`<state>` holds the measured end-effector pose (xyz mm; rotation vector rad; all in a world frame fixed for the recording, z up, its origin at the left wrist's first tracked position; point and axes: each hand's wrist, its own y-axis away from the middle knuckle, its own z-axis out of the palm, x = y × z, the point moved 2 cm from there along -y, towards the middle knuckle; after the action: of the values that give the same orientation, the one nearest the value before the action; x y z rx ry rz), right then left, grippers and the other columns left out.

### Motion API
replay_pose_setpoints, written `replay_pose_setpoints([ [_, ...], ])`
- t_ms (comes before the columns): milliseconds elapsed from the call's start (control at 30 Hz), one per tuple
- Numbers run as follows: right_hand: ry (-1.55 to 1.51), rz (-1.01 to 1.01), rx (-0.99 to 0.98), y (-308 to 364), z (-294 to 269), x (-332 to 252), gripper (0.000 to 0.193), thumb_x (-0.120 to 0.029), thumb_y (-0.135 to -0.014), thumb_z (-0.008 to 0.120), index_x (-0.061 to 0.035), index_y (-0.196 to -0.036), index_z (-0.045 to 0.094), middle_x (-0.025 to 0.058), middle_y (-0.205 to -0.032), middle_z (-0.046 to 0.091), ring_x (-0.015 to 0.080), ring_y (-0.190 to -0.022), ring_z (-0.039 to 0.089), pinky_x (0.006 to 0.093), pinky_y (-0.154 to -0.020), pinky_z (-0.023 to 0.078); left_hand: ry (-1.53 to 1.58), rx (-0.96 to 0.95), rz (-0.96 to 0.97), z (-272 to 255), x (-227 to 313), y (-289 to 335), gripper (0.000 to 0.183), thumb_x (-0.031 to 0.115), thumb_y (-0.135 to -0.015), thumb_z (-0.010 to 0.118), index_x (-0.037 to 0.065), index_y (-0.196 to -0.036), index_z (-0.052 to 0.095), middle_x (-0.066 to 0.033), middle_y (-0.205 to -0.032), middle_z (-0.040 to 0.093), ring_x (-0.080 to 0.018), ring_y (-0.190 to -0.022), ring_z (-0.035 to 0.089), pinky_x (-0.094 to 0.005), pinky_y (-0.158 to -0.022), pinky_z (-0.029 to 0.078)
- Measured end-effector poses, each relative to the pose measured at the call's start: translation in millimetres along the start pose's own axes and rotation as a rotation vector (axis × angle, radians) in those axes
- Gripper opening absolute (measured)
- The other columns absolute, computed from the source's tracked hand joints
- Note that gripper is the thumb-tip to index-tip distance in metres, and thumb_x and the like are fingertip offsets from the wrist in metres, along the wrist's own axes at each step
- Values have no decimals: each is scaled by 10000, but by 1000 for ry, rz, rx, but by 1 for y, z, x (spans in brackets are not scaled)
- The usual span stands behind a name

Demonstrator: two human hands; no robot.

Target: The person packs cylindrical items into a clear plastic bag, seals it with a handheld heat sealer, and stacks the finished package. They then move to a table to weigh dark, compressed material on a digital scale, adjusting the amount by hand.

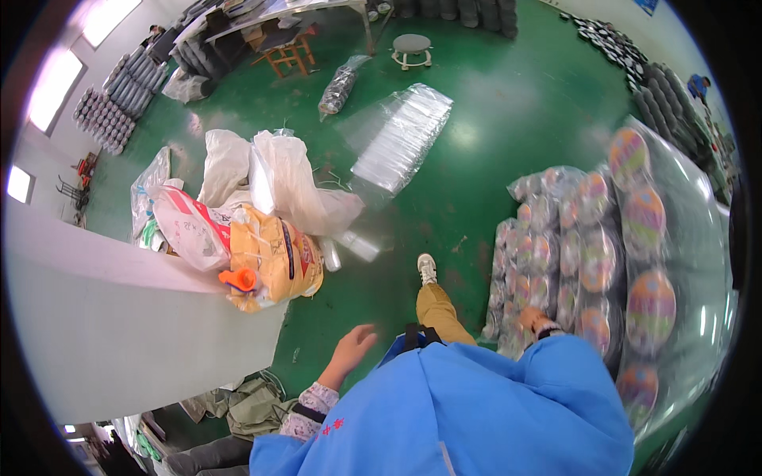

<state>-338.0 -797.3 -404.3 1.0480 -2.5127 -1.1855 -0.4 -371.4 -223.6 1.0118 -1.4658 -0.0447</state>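
Observation:
My left hand [355, 347] hangs over the green floor with nothing in it, its fingers loosely apart. On the other side, my right hand [533, 319] reaches down beside a stack of clear-plastic packages [540, 255] with round, colourful labels. It is at or against the near end of the stack; its fingers are too small and partly hidden to show a grip. Taller plastic-wrapped packages [651, 305] with larger round labels stand just to the right of that hand.
A yellow sack [274, 258] with an orange scoop-like item [240, 278] and white plastic bags [290, 178] lie by a pale pillar [159, 341] on the left. Ahead are flat clear plastic sheets [406, 135], a wrapped bundle [341, 87] and a round stool [412, 44].

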Motion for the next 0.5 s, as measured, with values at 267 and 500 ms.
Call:
replay_pose_setpoints([
  [267, -43, -237, -84, -128, -101, -66, 299, -279, -838, 552, -21, -831, 703, 206, -845, 682, 397, -830, 646, 465, -765, 509, -425, -147, -238, -31, 52, -148, 419, 358, -923, 508, 65, -1207, 604, -214, -1149, 628, -374, -1059, 597, -413, -900, 467],
  [500, -100, -306, 153, -330, -362, -219, 245, -254, -829, 595, -58, -963, 658, 173, -946, 684, 349, -905, 649, 416, -807, 519, 23, -107, -133, -84, 118, -266, 466, 432, -937, 489, 78, -1217, 604, -211, -1110, 640, -360, -1061, 599, -403, -896, 463],
])
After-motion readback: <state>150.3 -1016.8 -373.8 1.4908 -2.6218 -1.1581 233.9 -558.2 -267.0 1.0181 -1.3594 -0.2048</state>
